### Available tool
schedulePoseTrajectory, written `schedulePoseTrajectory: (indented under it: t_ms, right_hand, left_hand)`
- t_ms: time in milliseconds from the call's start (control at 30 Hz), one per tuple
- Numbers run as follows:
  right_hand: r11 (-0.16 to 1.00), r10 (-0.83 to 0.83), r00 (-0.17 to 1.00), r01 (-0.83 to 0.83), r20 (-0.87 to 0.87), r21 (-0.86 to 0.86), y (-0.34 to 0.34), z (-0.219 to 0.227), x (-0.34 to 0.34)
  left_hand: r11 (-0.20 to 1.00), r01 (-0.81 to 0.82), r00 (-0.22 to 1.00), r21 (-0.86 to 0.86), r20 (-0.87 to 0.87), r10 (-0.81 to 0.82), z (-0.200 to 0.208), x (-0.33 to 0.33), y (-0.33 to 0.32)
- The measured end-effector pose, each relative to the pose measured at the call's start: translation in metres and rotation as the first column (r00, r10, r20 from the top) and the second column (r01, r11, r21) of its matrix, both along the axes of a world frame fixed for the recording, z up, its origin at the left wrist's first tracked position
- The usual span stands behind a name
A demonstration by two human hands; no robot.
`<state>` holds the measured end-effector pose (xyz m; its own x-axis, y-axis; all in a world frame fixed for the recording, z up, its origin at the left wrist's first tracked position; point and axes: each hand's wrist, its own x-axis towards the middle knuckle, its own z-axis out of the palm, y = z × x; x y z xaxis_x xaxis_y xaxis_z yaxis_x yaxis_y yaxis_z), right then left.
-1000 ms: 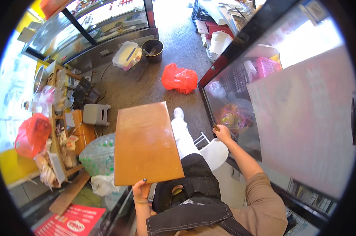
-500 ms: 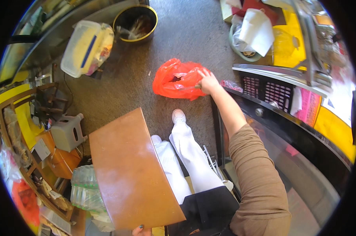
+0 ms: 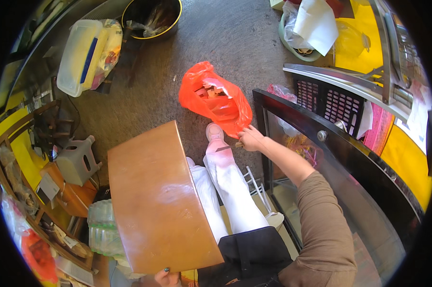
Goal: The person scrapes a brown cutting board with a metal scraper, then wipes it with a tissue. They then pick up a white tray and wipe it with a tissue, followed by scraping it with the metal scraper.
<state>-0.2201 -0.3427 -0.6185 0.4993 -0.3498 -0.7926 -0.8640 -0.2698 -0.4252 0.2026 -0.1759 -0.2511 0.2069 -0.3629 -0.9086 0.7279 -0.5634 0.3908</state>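
My right hand (image 3: 252, 138) is closed on the edge of a red plastic bag (image 3: 224, 115) and on the handle of a small knife (image 3: 224, 148). The knife's thin blade points left, over my right shin. Through the bag's open mouth I see pinkish and brownish pieces, too unclear to name. At the lower edge, my left hand (image 3: 167, 278) grips the near edge of a brown wooden board (image 3: 163, 196); only its thumb and part of the palm show. The board's top is bare and hides part of my left leg.
A black glass-fronted door (image 3: 321, 138) stands close on my right. Far left are a black bucket (image 3: 178, 18) with a yellow rim and a lidded plastic box (image 3: 77, 57). A grey stool (image 3: 76, 160) and packed bottles (image 3: 103, 229) stand left; a pale green basin (image 3: 299, 52) is far right.
My right hand has come nearer to me, pulling the red bag's edge along. The bag's mouth has opened wider and shows its contents. The knife has moved nearer. My left hand stays on the board.
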Motion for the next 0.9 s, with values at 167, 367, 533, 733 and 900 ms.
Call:
schedulePoseTrajectory:
  t_ms: [167,367,533,733,900]
  right_hand:
    - [0.969,-0.248,0.964,0.247,-0.091,-0.018,0.026,0.023,0.012]
    - [0.707,-0.694,0.719,0.673,-0.033,-0.216,0.054,0.109,0.012]
    - [0.452,-0.878,0.477,0.855,0.045,-0.253,0.123,0.268,0.035]
    - [0.643,-0.732,0.681,0.679,-0.025,-0.356,0.178,0.431,0.095]
    - [0.717,-0.663,0.744,0.597,-0.087,-0.360,0.179,0.457,0.125]
  left_hand:
    - [0.998,0.005,0.992,-0.056,-0.124,-0.012,0.002,0.013,0.001]
    - [0.989,0.090,0.960,-0.117,-0.255,-0.117,-0.002,0.030,0.011]
    - [0.931,0.256,0.847,-0.261,-0.404,-0.346,-0.032,0.002,0.003]
    - [0.922,0.267,0.810,-0.280,-0.453,-0.372,-0.044,-0.050,-0.012]
    - [0.921,0.251,0.798,-0.299,-0.475,-0.371,-0.068,-0.073,-0.017]
